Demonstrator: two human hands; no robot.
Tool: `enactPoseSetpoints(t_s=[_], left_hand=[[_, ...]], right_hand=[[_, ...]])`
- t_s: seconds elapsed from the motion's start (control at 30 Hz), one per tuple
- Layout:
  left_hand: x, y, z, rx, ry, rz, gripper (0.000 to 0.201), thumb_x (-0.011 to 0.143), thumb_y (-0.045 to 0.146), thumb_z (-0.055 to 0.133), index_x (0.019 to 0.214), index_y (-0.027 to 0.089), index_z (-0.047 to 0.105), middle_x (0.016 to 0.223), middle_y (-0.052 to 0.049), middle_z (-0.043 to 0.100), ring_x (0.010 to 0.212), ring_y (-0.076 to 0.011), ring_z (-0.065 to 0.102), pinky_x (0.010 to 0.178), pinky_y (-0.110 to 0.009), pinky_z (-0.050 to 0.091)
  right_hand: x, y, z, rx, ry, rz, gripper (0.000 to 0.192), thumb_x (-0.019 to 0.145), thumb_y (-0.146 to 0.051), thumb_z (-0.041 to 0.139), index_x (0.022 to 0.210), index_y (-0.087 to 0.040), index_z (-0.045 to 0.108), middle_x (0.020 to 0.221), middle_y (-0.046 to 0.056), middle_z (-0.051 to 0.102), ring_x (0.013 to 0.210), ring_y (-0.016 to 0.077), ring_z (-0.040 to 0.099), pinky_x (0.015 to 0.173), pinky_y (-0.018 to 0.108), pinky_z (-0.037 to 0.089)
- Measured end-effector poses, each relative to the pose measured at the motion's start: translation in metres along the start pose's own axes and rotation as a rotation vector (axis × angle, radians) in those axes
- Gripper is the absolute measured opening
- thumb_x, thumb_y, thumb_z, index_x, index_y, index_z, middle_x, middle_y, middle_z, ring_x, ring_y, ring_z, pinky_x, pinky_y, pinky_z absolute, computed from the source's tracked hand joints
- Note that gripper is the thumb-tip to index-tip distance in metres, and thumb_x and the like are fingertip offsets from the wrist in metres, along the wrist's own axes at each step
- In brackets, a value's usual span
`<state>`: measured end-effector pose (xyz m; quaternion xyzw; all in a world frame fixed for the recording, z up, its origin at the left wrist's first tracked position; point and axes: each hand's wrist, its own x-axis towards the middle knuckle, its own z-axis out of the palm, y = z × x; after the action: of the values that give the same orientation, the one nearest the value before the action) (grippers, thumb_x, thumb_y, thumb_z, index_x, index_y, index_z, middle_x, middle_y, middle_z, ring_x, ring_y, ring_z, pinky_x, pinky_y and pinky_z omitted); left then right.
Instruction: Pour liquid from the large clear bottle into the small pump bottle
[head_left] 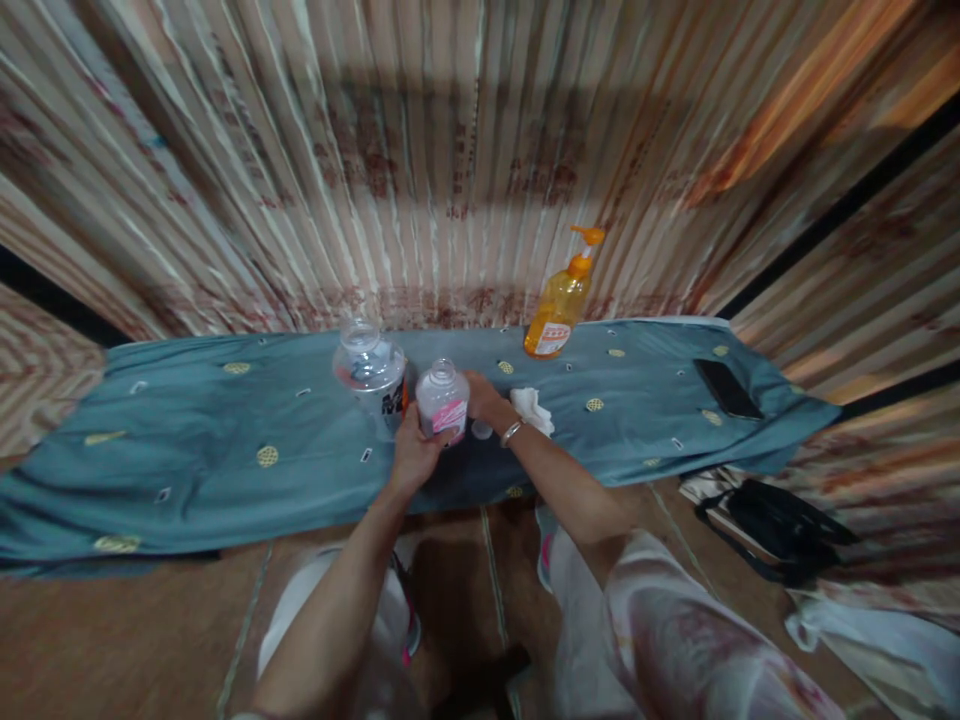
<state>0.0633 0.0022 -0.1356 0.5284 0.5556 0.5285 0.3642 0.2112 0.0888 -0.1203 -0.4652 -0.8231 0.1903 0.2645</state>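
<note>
My left hand [420, 448] is closed around the lower left side of a small clear plastic bottle [442, 395] with a pink label. The bottle stands upright, and its mouth shows no cap. My right hand [486, 400], a bracelet at its wrist, is curled against the bottle's right side; its fingertips are partly hidden. Just below that hand lies a small, clear round piece [481, 430], too blurred to name. A crumpled white tissue [532, 412] is beside my right wrist. Left of the small bottle stands a larger clear, wide-bodied bottle [367, 370], also without a visible cap.
An orange pump bottle [556, 310] stands at the back of the long surface under a blue-green cloth [195, 430]. Toward the right end lies a black phone [726, 388]. A patterned curtain [420, 150] hangs behind. On the floor at right is a black bag [780, 520].
</note>
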Motion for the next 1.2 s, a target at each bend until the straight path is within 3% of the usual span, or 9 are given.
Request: enactPoseSetpoints(t_s=[0.07,0.2,0.3,0.4,0.47,0.6,0.73,0.93,1.2], left_hand=[[-0.001,0.001,0.0,-0.005,-0.012,-0.004,0.053,0.056,0.029,0.082,0.103,0.017,0.06,0.098,-0.008,0.071,0.09,-0.0258,0.067,0.089,-0.044,0.051],[-0.001,0.004,0.001,-0.018,-0.023,-0.007,0.055,0.056,0.025,0.081,0.107,0.017,0.06,0.1,-0.007,0.071,0.092,-0.0264,0.067,0.089,-0.044,0.051],[-0.002,0.006,0.003,-0.04,-0.035,-0.004,0.056,0.055,0.023,0.081,0.107,0.018,0.06,0.097,-0.005,0.07,0.087,-0.0245,0.067,0.085,-0.041,0.053],[-0.002,0.006,0.005,-0.056,-0.033,-0.001,0.056,0.053,0.022,0.082,0.105,0.018,0.061,0.094,-0.004,0.07,0.085,-0.0243,0.067,0.084,-0.04,0.054],[-0.001,0.006,0.006,-0.064,-0.03,0.001,0.055,0.053,0.021,0.082,0.104,0.019,0.061,0.093,-0.004,0.07,0.085,-0.0246,0.068,0.084,-0.04,0.054],[0.0,0.005,0.007,-0.071,-0.034,0.009,0.057,0.053,0.021,0.082,0.105,0.019,0.06,0.093,-0.003,0.07,0.086,-0.0251,0.068,0.085,-0.041,0.055],[0.001,0.004,0.008,-0.06,-0.038,0.024,0.06,0.053,0.02,0.082,0.109,0.019,0.06,0.091,-0.003,0.07,0.086,-0.0253,0.068,0.085,-0.042,0.054],[0.001,0.001,0.009,-0.057,-0.049,0.065,0.058,0.056,0.02,0.081,0.111,0.02,0.061,0.095,-0.003,0.072,0.089,-0.0254,0.067,0.085,-0.042,0.054],[0.003,-0.001,0.01,-0.038,-0.037,0.063,0.061,0.055,0.021,0.083,0.111,0.022,0.06,0.091,-0.003,0.071,0.084,-0.0259,0.068,0.081,-0.042,0.055]], right_hand=[[0.001,0.0,-0.006,-0.028,-0.04,0.063,0.016,0.082,-0.007,0.063,0.068,-0.012,0.068,0.072,0.011,0.073,0.075,0.0195,0.069,0.076,0.029,0.052],[-0.005,-0.003,-0.035,-0.007,-0.018,0.172,0.012,0.089,-0.02,0.062,0.088,-0.014,0.072,0.084,0.008,0.076,0.079,0.0186,0.07,0.074,0.028,0.054],[-0.013,-0.011,-0.065,0.422,0.081,0.229,0.03,0.089,-0.044,0.063,0.097,-0.016,0.071,0.089,0.005,0.075,0.077,0.0152,0.068,0.068,0.026,0.056],[-0.02,-0.027,-0.093,0.728,0.095,0.149,0.04,0.078,-0.053,0.073,0.101,-0.02,0.071,0.093,0.002,0.073,0.083,0.0149,0.067,0.073,0.028,0.057],[-0.022,-0.042,-0.109,0.599,0.043,0.062,0.036,0.078,-0.043,0.074,0.106,-0.019,0.07,0.095,0.002,0.073,0.082,0.0144,0.065,0.076,0.029,0.055],[-0.022,-0.079,-0.133,0.05,-0.067,-0.104,0.032,0.083,-0.017,0.066,0.115,-0.018,0.069,0.1,0.002,0.073,0.08,0.0141,0.064,0.078,0.029,0.049],[-0.015,-0.107,-0.146,-0.26,-0.218,-0.247,0.032,0.084,-0.009,0.062,0.114,-0.018,0.069,0.106,0.004,0.073,0.092,0.0177,0.066,0.083,0.029,0.047],[0.003,-0.121,-0.148,-0.486,-0.404,-0.31,0.025,0.081,-0.007,0.064,0.102,-0.019,0.072,0.093,0.003,0.074,0.091,0.0212,0.067,0.079,0.03,0.047],[0.011,-0.123,-0.146,-0.685,-0.418,-0.33,0.01,0.087,-0.021,0.068,0.094,-0.015,0.073,0.08,0.006,0.071,0.081,0.0233,0.068,0.071,0.032,0.048]])
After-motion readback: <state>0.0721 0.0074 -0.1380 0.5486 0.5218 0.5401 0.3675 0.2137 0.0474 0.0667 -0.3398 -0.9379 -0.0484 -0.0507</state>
